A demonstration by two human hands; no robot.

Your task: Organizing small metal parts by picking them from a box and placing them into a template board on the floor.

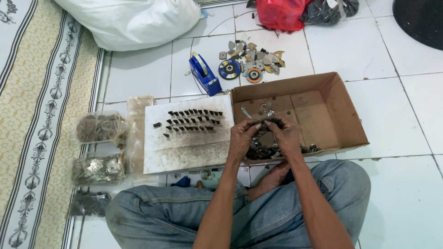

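My left hand [242,137] and my right hand [284,135] meet over the near edge of an open cardboard box [323,121]. Together their fingertips pinch a small dark metal part [264,122]. Under my hands, in the box's near corner, lies a heap of small dark metal parts [263,152]. Left of the box a white board [184,147] carries rows of small dark parts [194,120] standing upright. I sit cross-legged in blue jeans on a white tiled floor.
A blue tape dispenser [204,74], round abrasive discs [230,69] and loose metal pieces [256,54] lie beyond the board. Clear bags of metal parts [98,169] sit at the left beside a patterned mat [41,115]. A white sack [134,20] and a red bag [280,14] lie farther off.
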